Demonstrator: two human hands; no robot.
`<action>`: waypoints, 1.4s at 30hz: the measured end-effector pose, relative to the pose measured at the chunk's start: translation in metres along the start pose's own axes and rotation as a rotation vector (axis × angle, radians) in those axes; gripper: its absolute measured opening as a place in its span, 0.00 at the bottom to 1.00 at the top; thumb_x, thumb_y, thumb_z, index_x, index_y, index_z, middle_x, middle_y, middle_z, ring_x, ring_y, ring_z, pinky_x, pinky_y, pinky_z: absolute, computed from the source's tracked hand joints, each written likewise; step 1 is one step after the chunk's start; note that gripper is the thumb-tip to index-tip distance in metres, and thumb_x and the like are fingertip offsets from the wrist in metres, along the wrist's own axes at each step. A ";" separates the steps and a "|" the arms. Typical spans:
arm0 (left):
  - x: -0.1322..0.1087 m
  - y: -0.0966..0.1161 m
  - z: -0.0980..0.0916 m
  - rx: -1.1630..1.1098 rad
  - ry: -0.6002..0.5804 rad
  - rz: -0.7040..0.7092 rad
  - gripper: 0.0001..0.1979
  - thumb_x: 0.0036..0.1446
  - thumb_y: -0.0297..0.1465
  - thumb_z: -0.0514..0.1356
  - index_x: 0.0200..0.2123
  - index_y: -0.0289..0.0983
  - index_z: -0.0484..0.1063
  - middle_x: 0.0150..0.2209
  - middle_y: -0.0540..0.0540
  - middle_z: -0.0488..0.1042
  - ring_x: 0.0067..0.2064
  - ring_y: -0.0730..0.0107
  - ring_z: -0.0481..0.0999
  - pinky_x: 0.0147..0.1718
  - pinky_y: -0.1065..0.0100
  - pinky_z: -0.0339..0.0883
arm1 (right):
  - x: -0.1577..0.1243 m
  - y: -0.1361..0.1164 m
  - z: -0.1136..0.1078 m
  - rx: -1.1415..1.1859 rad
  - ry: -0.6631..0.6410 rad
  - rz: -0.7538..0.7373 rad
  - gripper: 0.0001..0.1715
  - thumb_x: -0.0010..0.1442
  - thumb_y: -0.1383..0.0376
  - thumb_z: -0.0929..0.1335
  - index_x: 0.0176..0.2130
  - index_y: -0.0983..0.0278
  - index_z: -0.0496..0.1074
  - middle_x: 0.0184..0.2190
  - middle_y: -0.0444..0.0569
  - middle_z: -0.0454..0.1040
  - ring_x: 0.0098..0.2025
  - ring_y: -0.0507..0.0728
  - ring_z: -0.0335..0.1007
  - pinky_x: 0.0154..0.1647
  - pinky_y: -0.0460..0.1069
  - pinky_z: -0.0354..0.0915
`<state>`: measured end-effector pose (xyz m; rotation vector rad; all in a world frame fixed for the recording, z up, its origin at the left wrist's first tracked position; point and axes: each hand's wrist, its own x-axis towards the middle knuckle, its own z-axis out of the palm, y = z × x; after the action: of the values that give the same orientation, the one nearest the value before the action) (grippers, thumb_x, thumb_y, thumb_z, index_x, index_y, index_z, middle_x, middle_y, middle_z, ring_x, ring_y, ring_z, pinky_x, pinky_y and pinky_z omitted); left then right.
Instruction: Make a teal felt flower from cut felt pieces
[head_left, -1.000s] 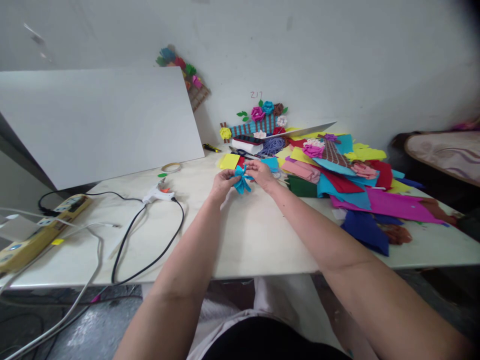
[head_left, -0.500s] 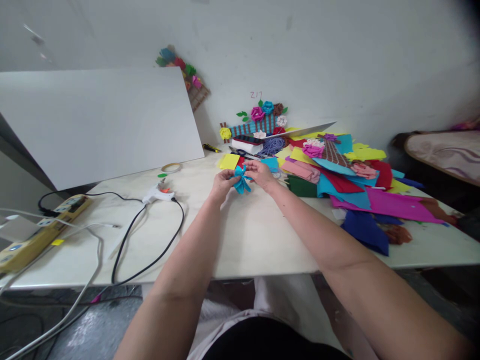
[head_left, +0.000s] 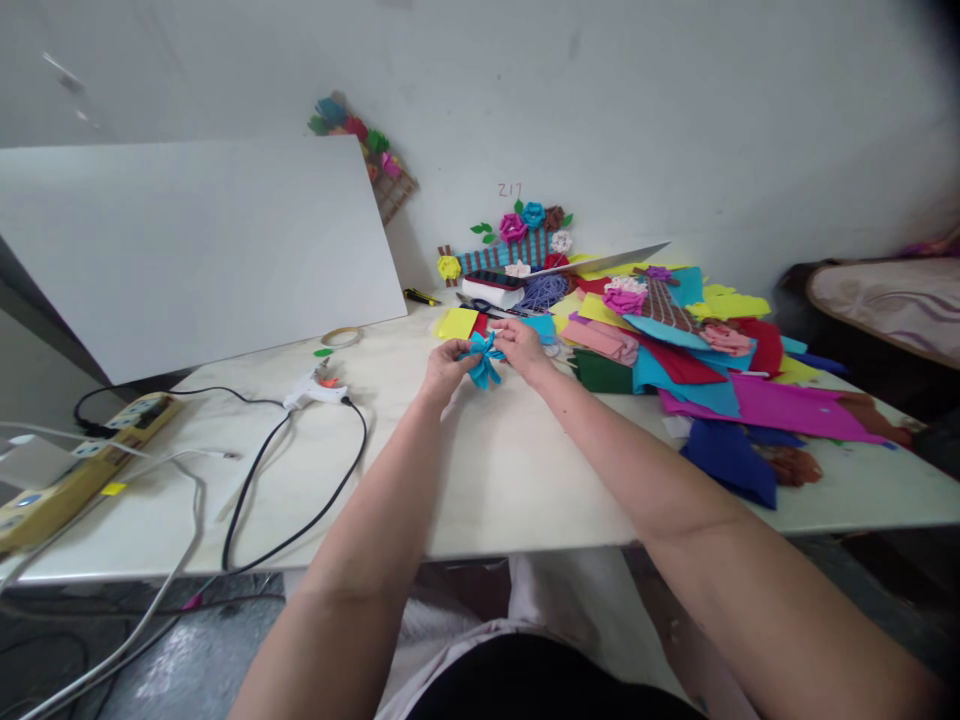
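A blue flower [head_left: 484,374] is held between 2 hands above a pale table [head_left: 525,490].
Its left side is pinched by the fingers of the left hand [head_left: 445,370], its upper right by those of the right hand [head_left: 523,352]; petals are fanned out between and below the fingertips. Just beyond the grip, a yellow piece [head_left: 457,323] is laid, and a red piece [head_left: 481,324] is partly covered by the hands. To the grip's right, coloured sheets [head_left: 772,402] are heaped; to its left, a white glue gun [head_left: 319,391] is set down, trailed by a black cord [head_left: 365,440]. Farther beyond, a flower-trimmed striped panel [head_left: 506,252] is stood before the grey wall [head_left: 675,120].
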<state>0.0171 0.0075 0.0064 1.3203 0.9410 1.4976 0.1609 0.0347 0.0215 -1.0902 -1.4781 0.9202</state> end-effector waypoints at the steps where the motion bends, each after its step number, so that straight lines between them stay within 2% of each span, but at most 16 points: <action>1: 0.000 0.000 0.000 0.006 0.004 0.001 0.15 0.32 0.32 0.70 0.25 0.33 0.71 0.21 0.50 0.72 0.23 0.76 0.68 0.26 0.70 0.62 | 0.002 0.003 0.000 -0.022 0.025 -0.013 0.16 0.45 0.69 0.64 0.37 0.63 0.68 0.28 0.43 0.72 0.27 0.50 0.67 0.27 0.46 0.66; 4: 0.001 -0.002 0.001 0.031 0.025 0.004 0.14 0.33 0.31 0.69 0.25 0.33 0.71 0.22 0.50 0.72 0.24 0.75 0.69 0.27 0.70 0.63 | 0.010 0.014 0.001 -0.080 0.088 -0.054 0.11 0.45 0.68 0.64 0.33 0.63 0.67 0.27 0.43 0.71 0.28 0.51 0.68 0.31 0.48 0.68; 9: 0.003 -0.005 0.000 0.062 0.078 0.027 0.13 0.34 0.31 0.69 0.26 0.34 0.72 0.22 0.50 0.72 0.24 0.75 0.69 0.27 0.71 0.64 | 0.016 0.024 0.002 -0.143 0.088 -0.104 0.05 0.44 0.65 0.66 0.28 0.62 0.67 0.26 0.43 0.71 0.30 0.52 0.68 0.32 0.49 0.68; 19: 0.006 -0.010 -0.002 0.134 0.130 0.094 0.11 0.35 0.30 0.69 0.26 0.35 0.74 0.22 0.50 0.73 0.24 0.75 0.69 0.26 0.72 0.64 | 0.011 0.018 0.001 -0.145 0.070 -0.088 0.07 0.46 0.63 0.66 0.28 0.63 0.70 0.26 0.43 0.71 0.28 0.51 0.67 0.29 0.47 0.66; 28: 0.005 -0.008 0.000 0.197 0.161 0.111 0.09 0.35 0.28 0.68 0.25 0.35 0.74 0.21 0.51 0.73 0.23 0.76 0.68 0.25 0.73 0.63 | 0.004 0.007 -0.001 -0.124 0.033 -0.066 0.12 0.47 0.58 0.66 0.21 0.65 0.68 0.16 0.41 0.63 0.24 0.50 0.62 0.25 0.45 0.62; 35: 0.003 -0.005 0.003 0.324 0.186 0.135 0.07 0.39 0.27 0.64 0.26 0.35 0.75 0.21 0.51 0.73 0.23 0.77 0.68 0.25 0.74 0.63 | 0.007 0.011 -0.001 -0.113 0.039 -0.060 0.10 0.45 0.60 0.66 0.21 0.65 0.69 0.17 0.42 0.66 0.24 0.50 0.62 0.25 0.45 0.60; 42: 0.004 -0.006 0.002 0.356 0.189 0.150 0.07 0.39 0.27 0.64 0.27 0.35 0.75 0.22 0.50 0.73 0.24 0.76 0.68 0.26 0.74 0.63 | 0.005 0.009 -0.001 -0.070 0.021 -0.053 0.08 0.43 0.62 0.67 0.22 0.65 0.71 0.19 0.42 0.69 0.25 0.50 0.63 0.26 0.45 0.61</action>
<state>0.0197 0.0129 0.0019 1.5478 1.3009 1.6436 0.1629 0.0424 0.0151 -1.1025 -1.5248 0.8229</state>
